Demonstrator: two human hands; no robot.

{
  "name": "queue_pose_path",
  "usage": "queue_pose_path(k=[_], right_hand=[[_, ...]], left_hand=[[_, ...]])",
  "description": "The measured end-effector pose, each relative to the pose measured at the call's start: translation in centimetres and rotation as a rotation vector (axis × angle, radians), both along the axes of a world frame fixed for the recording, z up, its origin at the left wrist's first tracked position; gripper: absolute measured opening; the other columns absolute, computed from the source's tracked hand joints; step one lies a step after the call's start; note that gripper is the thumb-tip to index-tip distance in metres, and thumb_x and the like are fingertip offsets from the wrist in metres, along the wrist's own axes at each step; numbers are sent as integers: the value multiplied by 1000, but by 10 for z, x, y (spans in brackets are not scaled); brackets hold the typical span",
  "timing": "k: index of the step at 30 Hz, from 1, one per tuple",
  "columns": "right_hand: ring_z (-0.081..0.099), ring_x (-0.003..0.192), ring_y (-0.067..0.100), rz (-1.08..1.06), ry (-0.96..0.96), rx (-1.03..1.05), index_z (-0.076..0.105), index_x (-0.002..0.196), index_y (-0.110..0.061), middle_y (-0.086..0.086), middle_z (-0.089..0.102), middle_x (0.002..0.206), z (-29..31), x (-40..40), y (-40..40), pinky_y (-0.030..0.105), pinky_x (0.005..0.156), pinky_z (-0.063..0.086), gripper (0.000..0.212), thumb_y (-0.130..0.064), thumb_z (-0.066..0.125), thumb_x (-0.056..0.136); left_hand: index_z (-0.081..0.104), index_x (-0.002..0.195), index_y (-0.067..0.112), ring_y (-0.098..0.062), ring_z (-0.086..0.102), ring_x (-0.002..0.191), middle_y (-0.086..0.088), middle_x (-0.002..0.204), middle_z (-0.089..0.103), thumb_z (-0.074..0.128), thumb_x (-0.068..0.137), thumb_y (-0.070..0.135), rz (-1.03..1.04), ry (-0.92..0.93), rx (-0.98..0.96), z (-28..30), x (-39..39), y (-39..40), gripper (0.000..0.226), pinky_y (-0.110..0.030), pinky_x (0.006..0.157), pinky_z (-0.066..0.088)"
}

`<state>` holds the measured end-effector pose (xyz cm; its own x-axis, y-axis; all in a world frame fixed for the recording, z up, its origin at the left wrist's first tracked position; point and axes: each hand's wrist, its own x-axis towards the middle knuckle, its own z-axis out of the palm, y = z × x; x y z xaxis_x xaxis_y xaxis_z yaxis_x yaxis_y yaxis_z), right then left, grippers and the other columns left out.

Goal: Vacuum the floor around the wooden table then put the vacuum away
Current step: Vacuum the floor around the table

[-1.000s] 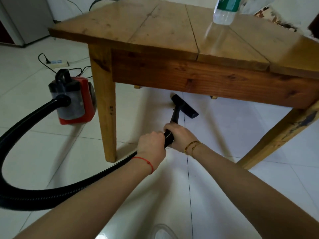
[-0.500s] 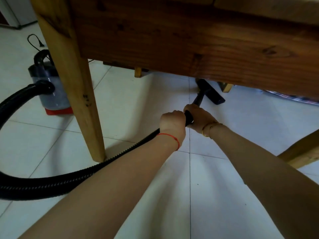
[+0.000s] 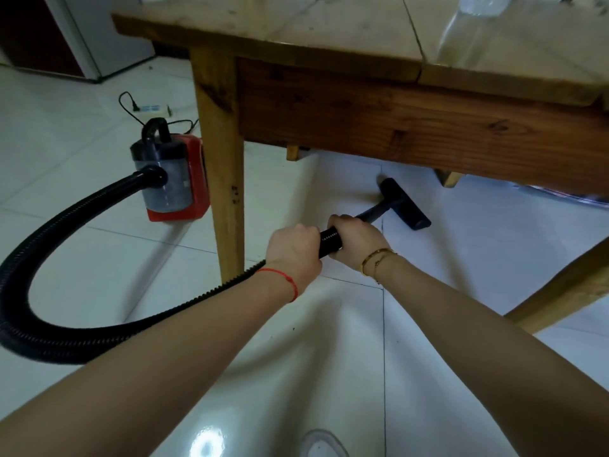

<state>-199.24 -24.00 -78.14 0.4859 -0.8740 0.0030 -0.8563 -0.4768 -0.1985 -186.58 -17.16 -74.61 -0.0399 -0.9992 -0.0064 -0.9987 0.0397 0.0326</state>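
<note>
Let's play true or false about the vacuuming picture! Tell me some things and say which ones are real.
1. Both hands hold the black hose. True: left hand and right hand grip the hose.
2. The vacuum canister is blue. False: it is red and grey.
3. The floor nozzle is under the wooden table. True.
4. The canister sits on the table. False: it stands on the floor.

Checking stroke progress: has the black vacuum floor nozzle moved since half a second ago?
Yes. The black vacuum floor nozzle has pulled back toward the person, from under the wooden table's apron onto open white tile.
</note>
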Motion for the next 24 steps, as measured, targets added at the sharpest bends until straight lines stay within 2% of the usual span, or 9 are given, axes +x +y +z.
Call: queue_pose_path(k=[2,7,10,14,20,24], right_hand=[[62,86,28,16,22,-37,54,101,-10,9,62,101,4,15,17,31,64,48,26,-19,67,80],[63,84,28,90,81,-120,52,100,-11,8,64,97,15,50,64,35,67,53,28,-30,65,83],[64,82,28,129,120,-167,51,101,-12,7,65,95,22,69,90,33,64,49,28,-32,61,85],[64,79,26,141,131,-205,51,100,-13,5,64,91,27,90,115,29,57,42,28,-35,59,85],[62,78,25,100,93,-215,51,99,-15,4,63,90,30,98,127,28,56,37,26,-33,61,84],[61,74,26,28,33,-196,52,96,-13,5,63,87,23,81,116,28,55,39,21,-25,62,82]], left_hand=[[58,111,15,-24,63,83,-5,97,62,57,88,21,0,-16,-5,5,16,18,24,-27,61,38],[57,106,18,-24,62,78,-3,90,61,57,86,24,2,-44,-12,17,54,64,22,-28,59,40],[57,101,20,-22,53,66,1,76,53,57,85,26,-9,-63,-20,21,75,88,17,-28,58,40],[57,98,22,-21,48,61,4,64,41,57,87,33,-20,-102,-32,27,98,113,16,-28,56,37],[57,100,22,-21,47,62,4,66,41,56,86,29,-31,-117,-37,37,107,122,15,-28,55,35],[56,97,22,-20,46,59,5,61,37,57,86,32,-57,-109,-39,34,90,107,15,-28,53,34]])
